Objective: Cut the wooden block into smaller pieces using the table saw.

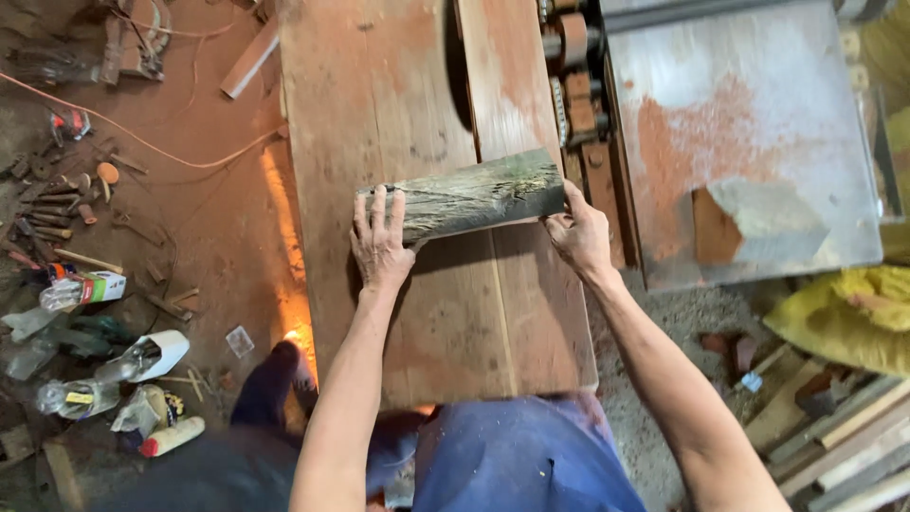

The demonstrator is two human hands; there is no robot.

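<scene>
Before us stands a reddish-brown plank-topped wooden saw bench [398,322] dusted with sawdust; on it we note one dark, weathered grey-green wooden block [474,197] lying crosswise over the slot. Beside it we list a grey metal machine table [815,190] carrying orange sawdust and a pale wedge-shaped wooden offcut [758,228].

Both forearms are bare from elbow to wrist, with no sleeves, gloves, watch or rings showing on the left hand [381,242] or the right hand [580,237]. Below them the person wears blue cloth, a faded garment [517,455] with creases and small dark specks.
</scene>
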